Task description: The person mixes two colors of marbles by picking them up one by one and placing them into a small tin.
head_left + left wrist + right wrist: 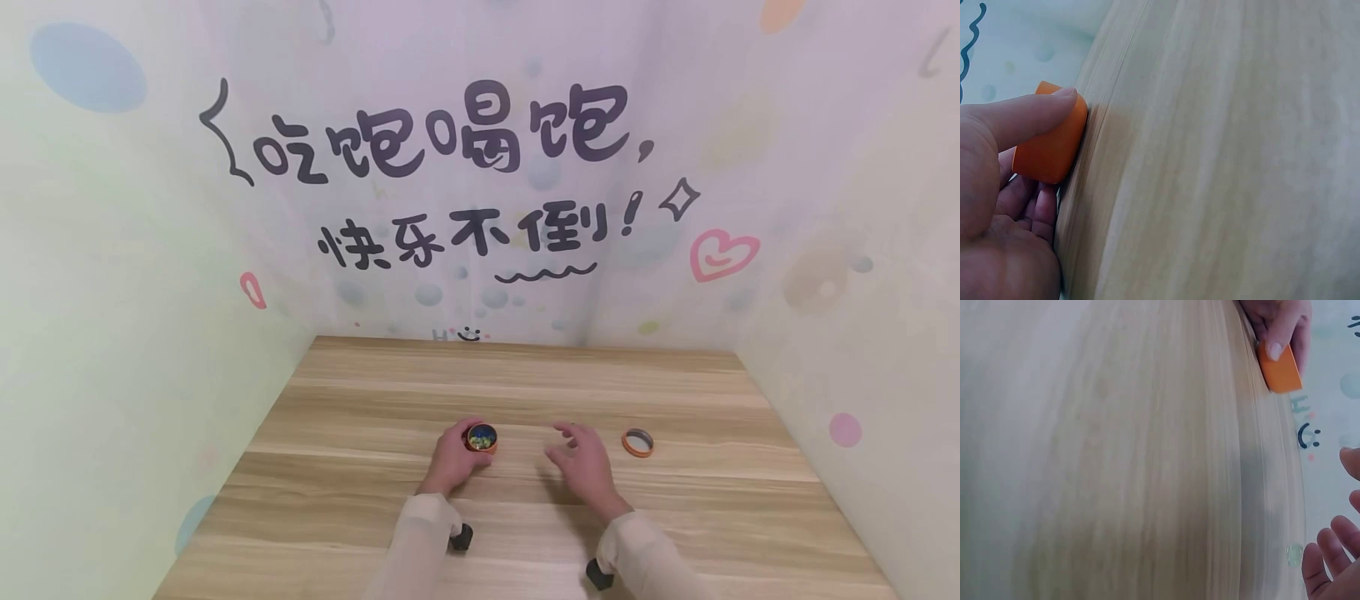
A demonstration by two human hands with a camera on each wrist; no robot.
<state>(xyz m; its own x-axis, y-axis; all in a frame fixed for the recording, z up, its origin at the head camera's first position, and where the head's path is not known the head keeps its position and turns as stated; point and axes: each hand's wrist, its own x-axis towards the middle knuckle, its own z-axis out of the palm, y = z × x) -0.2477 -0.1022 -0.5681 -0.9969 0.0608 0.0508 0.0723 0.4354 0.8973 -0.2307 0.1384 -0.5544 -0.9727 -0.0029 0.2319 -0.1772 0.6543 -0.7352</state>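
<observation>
My left hand [452, 457] rests on the wooden tabletop [375, 533] with its grip clamped on a small orange round tin [482, 437] — thumb laid across the side wall, the other fingers curled round the far side. The tin stands upright on the wood, its top open to the head camera, showing something many-coloured inside. From the left wrist the thumb [1029, 115] presses flat on the tin's orange wall [1054, 147].

My right hand [583, 461] hovers just above the tabletop, palm down, its grip apart and holding nothing — fingers spread and loosely bent, pointing toward the tin. To its right, near but not touching, an orange lid [637, 442] lies flat on the wood. Both forearms wear pale sleeves.
</observation>
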